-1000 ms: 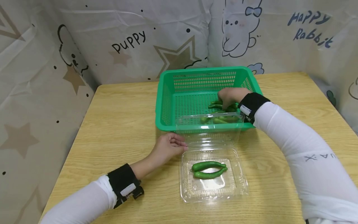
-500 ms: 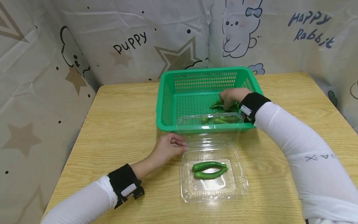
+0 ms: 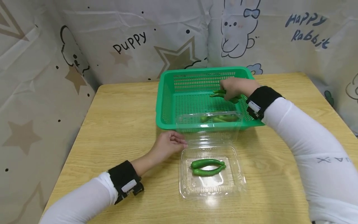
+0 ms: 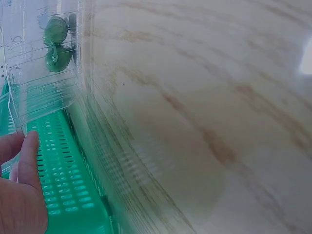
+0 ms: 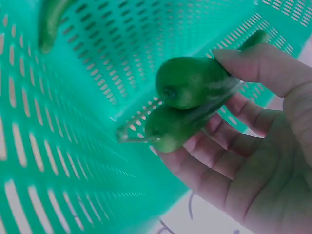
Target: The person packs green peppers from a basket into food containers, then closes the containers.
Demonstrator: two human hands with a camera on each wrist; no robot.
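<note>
Head view, clock face centred on the clear clamshell tray [image 3: 205, 184]: green plastic basket [image 3: 185, 107] at 12, right hand [image 3: 236, 87] inside it, between 12 and 1. Grip, right: thumb above, fingers beneath, closed round at least two green chili peppers [image 5: 183, 80], apparently clear of the basket floor; the hand hides the exact count. Grip, left: the left hand [image 3: 169, 144], at 10, pinches the clamshell's edge beside the hinge. Two tray peppers [image 3: 207, 162] lie with narrow ends toward 3; basket peppers [image 3: 225, 119] show through the raised lid [image 3: 208, 137].

Assessment: I judge the step to be the lift-out. Several fingers underneath suit smooth skins better than a fingertip pinch. The hand ought to clear the lid's top before travelling toward 6, since the lid stands in the direct path and could be knocked. Left-hand steadying appears worthwhile; light plastic may slide. Held tips face 9; a wrist turn would match the tray pair.
</note>
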